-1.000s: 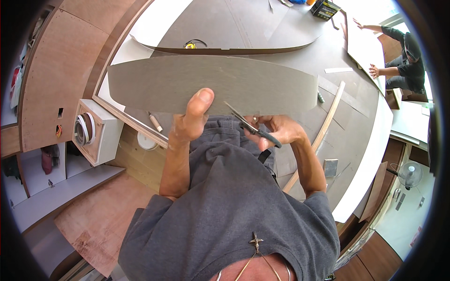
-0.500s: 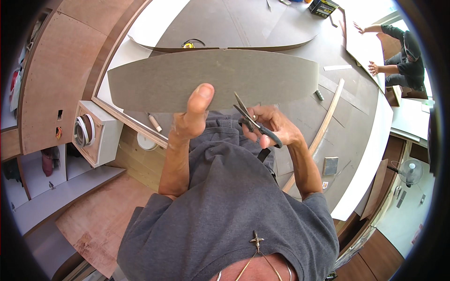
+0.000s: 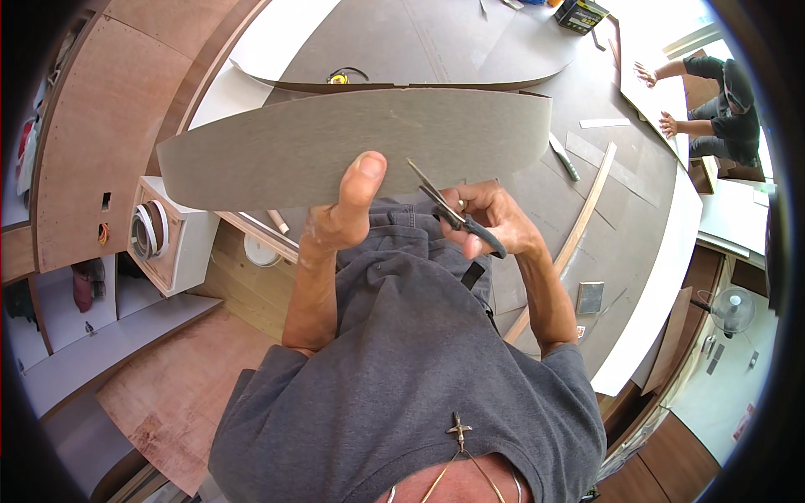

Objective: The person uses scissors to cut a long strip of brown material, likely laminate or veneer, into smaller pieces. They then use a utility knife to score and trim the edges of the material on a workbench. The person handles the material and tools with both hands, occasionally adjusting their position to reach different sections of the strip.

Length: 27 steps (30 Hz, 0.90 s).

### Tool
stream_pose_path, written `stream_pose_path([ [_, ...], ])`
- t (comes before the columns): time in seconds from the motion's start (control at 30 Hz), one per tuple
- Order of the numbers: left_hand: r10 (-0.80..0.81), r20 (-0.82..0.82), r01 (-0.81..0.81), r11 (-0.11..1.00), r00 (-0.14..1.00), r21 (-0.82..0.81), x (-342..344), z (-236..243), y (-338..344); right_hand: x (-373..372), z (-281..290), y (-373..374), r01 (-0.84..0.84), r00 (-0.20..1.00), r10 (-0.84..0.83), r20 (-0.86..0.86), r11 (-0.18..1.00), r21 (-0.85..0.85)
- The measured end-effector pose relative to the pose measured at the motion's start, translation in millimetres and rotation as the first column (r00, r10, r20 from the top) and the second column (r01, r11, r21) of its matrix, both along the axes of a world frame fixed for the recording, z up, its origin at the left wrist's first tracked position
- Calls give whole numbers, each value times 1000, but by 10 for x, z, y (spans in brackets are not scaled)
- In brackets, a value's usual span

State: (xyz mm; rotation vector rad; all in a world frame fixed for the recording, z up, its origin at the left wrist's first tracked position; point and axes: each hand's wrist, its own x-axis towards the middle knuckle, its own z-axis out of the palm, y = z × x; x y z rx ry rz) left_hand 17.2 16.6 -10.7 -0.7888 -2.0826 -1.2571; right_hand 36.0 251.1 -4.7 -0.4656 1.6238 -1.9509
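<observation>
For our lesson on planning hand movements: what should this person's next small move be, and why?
Probably guide the scissors to the curved grey-brown strip's near edge: the right hand holds them with blades toward the strip, no cut shows there, and the left hand steadies it, thumb across its face.

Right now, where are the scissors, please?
In the head view, the scissors are just right of the picture's centre, held in the right hand; their blade tips overlap the curved grey strip that the left hand holds.
</observation>
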Motion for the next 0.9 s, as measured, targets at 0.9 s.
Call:
stream_pose_path([
  [0.9, -465, 416, 28, 692, 782, 722, -81, 250, 199, -56, -290, 163, -184, 960, 183, -213, 983, 19],
])
